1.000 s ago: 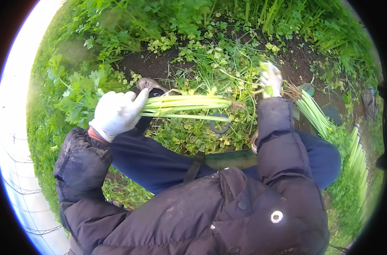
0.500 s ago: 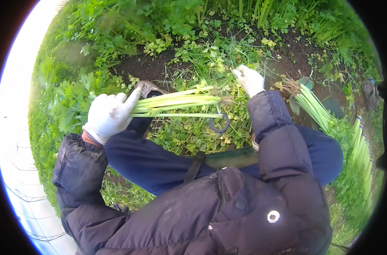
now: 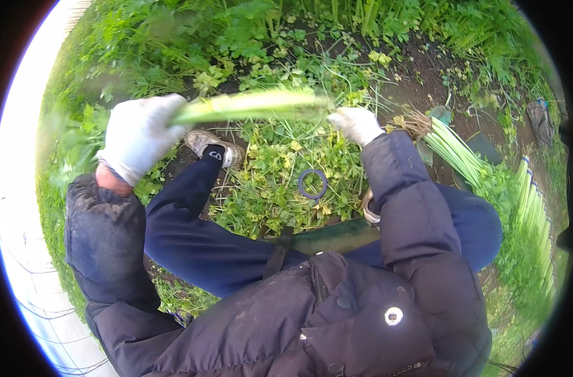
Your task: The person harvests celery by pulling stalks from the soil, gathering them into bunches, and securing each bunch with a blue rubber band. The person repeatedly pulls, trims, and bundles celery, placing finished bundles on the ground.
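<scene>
My left hand (image 3: 140, 135), in a white glove, is closed around a bunch of celery (image 3: 252, 105). The bunch is held level above the ground, blurred by motion, its root end pointing right and its leaves trailing off to the left. Beside that root end is my right hand (image 3: 357, 124), also white-gloved. Its fingers are pressed together, and what they hold, if anything, cannot be made out. Below the bunch, a dark purple ring like a tape roll (image 3: 313, 184) lies on the leaf litter.
Another celery bunch (image 3: 455, 149) with roots lies right of my right hand. Farther right runs a row of laid celery (image 3: 533, 217). Standing celery (image 3: 236, 28) grows at the far side. My shoe (image 3: 214, 146) rests among trimmed leaves (image 3: 267, 169); a dark cloth-like thing (image 3: 540, 122) lies far right.
My left hand has lifted the celery bunch up and away, off the ring that it partly overlapped. My right hand has come slightly left and nearer me, to the root end.
</scene>
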`<state>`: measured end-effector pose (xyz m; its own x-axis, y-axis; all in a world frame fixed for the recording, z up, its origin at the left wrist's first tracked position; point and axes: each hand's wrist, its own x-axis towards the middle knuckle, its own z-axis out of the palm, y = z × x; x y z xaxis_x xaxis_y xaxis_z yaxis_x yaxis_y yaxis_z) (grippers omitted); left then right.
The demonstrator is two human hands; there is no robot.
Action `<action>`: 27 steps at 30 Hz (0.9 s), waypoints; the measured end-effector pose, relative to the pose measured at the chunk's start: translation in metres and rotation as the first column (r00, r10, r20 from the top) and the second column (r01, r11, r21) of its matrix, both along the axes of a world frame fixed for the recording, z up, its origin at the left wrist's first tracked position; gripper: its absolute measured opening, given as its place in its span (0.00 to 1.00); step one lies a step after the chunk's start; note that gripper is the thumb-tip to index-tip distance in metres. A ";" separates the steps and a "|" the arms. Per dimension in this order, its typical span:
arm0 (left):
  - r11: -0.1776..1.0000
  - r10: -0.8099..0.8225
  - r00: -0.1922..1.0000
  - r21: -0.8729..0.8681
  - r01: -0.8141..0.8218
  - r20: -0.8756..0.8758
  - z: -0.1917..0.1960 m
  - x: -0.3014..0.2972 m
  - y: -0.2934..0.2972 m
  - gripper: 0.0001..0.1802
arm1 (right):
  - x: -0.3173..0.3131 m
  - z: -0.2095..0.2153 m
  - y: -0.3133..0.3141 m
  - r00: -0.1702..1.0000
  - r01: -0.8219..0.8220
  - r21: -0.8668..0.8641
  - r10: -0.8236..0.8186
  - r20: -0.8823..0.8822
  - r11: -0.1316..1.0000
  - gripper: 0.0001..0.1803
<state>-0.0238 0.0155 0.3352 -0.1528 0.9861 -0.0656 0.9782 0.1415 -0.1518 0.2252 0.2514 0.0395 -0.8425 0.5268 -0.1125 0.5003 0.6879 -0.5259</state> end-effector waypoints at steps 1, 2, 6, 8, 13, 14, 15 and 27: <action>0.994 0.087 0.992 0.052 -0.092 0.094 -0.006 -0.002 0.004 0.10 | 0.023 -0.023 0.018 0.958 0.282 -0.439 -0.278 0.074 0.853 0.16; 0.976 0.087 0.979 0.179 -0.120 0.183 -0.014 -0.004 0.010 0.12 | 0.045 -0.042 0.034 0.866 0.414 -0.713 -0.487 0.116 0.566 0.16; 0.840 0.157 0.331 0.051 -0.540 0.931 -0.122 0.014 0.054 0.17 | 0.043 -0.100 0.033 0.874 0.140 -0.505 -0.346 -0.341 0.851 0.21; 0.795 0.132 0.092 -0.050 -0.605 0.987 -0.212 0.046 0.068 0.16 | 0.030 -0.110 0.020 0.898 0.191 -0.673 -0.403 -0.174 0.715 0.29; 0.490 0.822 -0.110 -0.792 -0.365 0.559 -0.358 0.099 0.035 0.16 | 0.025 -0.101 -0.033 0.959 0.282 -0.948 -0.066 0.275 0.148 0.45; 0.480 0.736 -0.301 -0.781 -0.400 0.607 -0.360 0.102 0.026 0.16 | 0.022 -0.097 -0.042 0.954 0.299 -0.952 -0.020 0.299 0.065 0.48; 0.589 0.639 -0.343 -0.724 -0.358 0.689 -0.354 0.098 0.020 0.15 | 0.016 -0.091 -0.054 0.962 0.257 -0.963 -0.072 0.263 -0.075 0.52; 0.890 0.279 -0.390 -0.389 -0.239 0.877 -0.214 0.124 0.028 0.22 | -0.043 0.068 0.004 0.619 -0.430 -0.888 -0.663 -0.422 0.164 0.31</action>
<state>0.1002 0.0431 0.1214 -0.1178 0.8582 -0.4996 -0.2806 0.4538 0.8458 0.1824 0.2554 0.1075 -0.8218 0.5623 -0.0917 -0.3319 -0.6033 -0.7252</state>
